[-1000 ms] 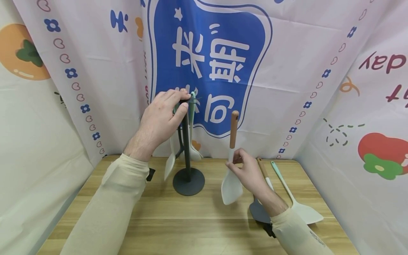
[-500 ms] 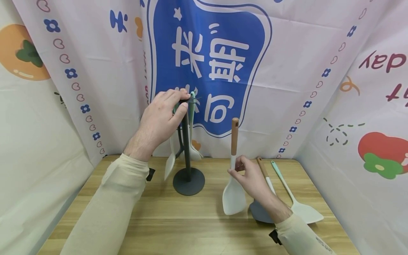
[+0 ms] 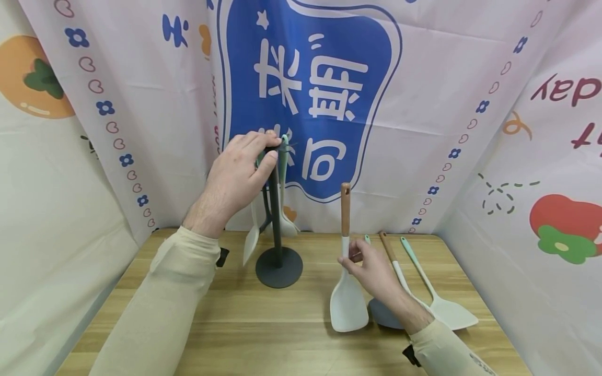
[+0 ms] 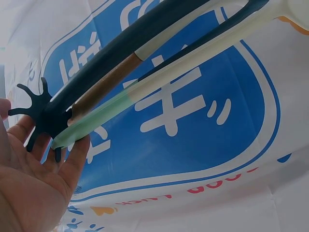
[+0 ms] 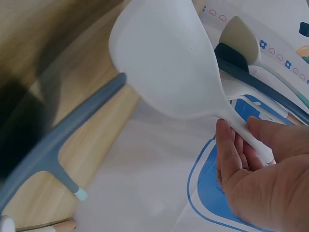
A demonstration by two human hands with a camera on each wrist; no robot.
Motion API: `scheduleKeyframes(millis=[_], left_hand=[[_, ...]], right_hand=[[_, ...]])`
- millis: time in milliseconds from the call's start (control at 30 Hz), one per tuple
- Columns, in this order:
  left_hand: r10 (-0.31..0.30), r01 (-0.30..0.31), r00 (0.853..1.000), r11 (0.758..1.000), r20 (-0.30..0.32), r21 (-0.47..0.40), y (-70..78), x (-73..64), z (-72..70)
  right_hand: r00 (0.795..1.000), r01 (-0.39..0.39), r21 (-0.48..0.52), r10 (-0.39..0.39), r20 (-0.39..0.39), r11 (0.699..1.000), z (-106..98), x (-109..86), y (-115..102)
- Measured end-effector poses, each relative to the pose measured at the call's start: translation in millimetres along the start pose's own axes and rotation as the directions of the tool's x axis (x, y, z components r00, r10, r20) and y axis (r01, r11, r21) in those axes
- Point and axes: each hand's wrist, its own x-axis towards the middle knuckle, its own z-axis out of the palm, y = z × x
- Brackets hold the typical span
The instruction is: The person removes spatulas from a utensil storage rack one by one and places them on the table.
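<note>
My right hand (image 3: 373, 271) pinches the white neck of a spatula (image 3: 349, 310) with a white blade and a wooden handle. It is held handle up and blade down above the table; the right wrist view shows thumb and fingers on its neck. My left hand (image 3: 242, 167) rests on top of a dark utensil stand (image 3: 277, 219). In the left wrist view its fingers are spread behind the stand's hooks (image 4: 43, 116). Hanging there are a pale utensil (image 3: 251, 243), a white ladle (image 3: 288, 227) and a dark utensil; their tops are partly hidden by my hand.
On the wooden table (image 3: 263, 334), right of the stand's round base, lie a grey-bladed spatula (image 3: 384, 314), a wooden handle with a white neck (image 3: 389, 248), and a pale spatula (image 3: 451, 313) with a green handle. My right arm partly covers them. Printed cloth stands behind and at both sides.
My right hand has lowered the spatula and brought it nearer, its blade turning to face me more. A green handle tip now shows behind that hand. My left hand has stayed put.
</note>
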Motion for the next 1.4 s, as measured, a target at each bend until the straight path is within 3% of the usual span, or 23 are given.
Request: scheduleKeyframes(millis=[900, 1400], left_hand=[[0.005, -0.005, 1.0, 1.0, -0.007, 0.0, 0.6, -0.2, 0.3], [0.004, -0.004, 1.0, 1.0, -0.004, 0.005, -0.1, 0.2, 0.9]], right_hand=[[0.994, -0.095, 0.055, 0.092, 0.062, 0.994, 8, 3.6, 34], [0.985, -0.147, 0.036, 0.143, 0.095, 0.988, 19, 14.7, 50]])
